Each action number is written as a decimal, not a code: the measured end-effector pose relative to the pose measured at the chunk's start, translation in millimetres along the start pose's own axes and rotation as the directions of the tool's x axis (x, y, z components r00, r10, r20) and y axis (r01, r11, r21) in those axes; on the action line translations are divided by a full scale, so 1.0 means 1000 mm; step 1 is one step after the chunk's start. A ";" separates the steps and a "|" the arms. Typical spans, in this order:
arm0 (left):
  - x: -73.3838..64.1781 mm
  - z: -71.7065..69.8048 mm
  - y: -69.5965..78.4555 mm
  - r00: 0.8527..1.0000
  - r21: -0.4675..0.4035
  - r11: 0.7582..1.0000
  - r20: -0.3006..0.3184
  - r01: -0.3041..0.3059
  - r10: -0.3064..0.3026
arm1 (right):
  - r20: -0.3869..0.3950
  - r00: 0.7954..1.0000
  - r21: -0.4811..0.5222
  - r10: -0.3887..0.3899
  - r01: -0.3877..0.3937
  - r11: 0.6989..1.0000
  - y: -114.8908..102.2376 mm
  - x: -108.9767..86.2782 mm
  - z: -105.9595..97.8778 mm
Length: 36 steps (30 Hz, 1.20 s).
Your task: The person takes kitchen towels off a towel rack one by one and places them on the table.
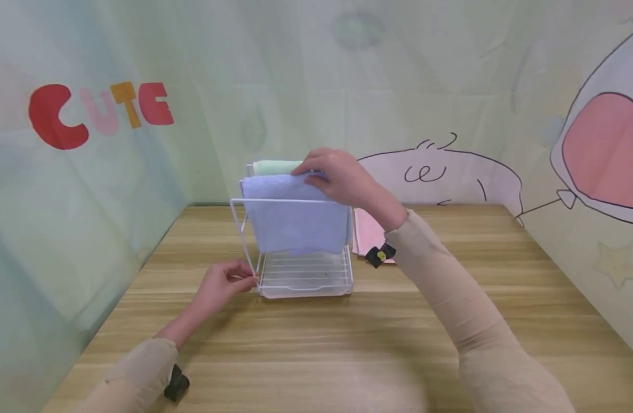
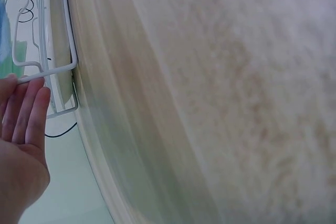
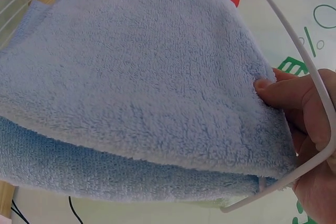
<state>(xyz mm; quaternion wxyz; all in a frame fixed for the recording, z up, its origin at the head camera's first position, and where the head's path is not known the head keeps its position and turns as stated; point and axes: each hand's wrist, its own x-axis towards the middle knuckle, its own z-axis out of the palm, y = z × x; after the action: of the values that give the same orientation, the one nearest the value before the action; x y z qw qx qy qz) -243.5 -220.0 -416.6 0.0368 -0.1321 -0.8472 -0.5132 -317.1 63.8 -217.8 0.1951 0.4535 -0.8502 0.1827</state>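
Head view showed a white wire rack (image 1: 306,291) standing on the wooden table (image 1: 295,355), beyond its middle toward the far edge and somewhat nearer the left edge than the right. A blue towel (image 1: 295,221) hung folded in the rack, behind its nearest bar and above its slatted base. The right hand (image 1: 339,172) had its grip pinching the blue towel's top near the right end, with the thumb on one face and fingers behind. The left hand (image 1: 220,287) had its grip pinching the rack's wire low at the near left corner. A green towel (image 1: 277,167) hung just behind the blue one. A pink cloth (image 1: 367,229) lay right of the rack, near the table's far edge, partly hidden by the right arm.
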 end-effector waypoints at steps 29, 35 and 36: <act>-0.003 0.003 0.001 1.000 -0.001 1.000 -0.008 0.007 -0.007 | -0.051 0.998 -0.030 -0.032 0.031 0.999 0.001 -0.003 0.000; -0.003 0.003 0.005 1.000 0.009 1.000 -0.016 0.020 -0.019 | -0.096 0.992 -0.032 -0.082 0.079 0.996 0.001 -0.003 -0.002; -0.003 0.003 0.006 1.000 0.009 1.000 -0.017 0.021 -0.021 | -0.102 0.991 -0.033 -0.089 0.086 0.996 0.001 -0.003 -0.002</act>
<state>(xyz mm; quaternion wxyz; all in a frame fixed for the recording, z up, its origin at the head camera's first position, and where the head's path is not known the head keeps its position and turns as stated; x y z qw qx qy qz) -238.6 -215.5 -413.7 0.0394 -0.1187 -0.8506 -0.5107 -315.8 67.1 -217.5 0.2530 0.4777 -0.8208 0.1849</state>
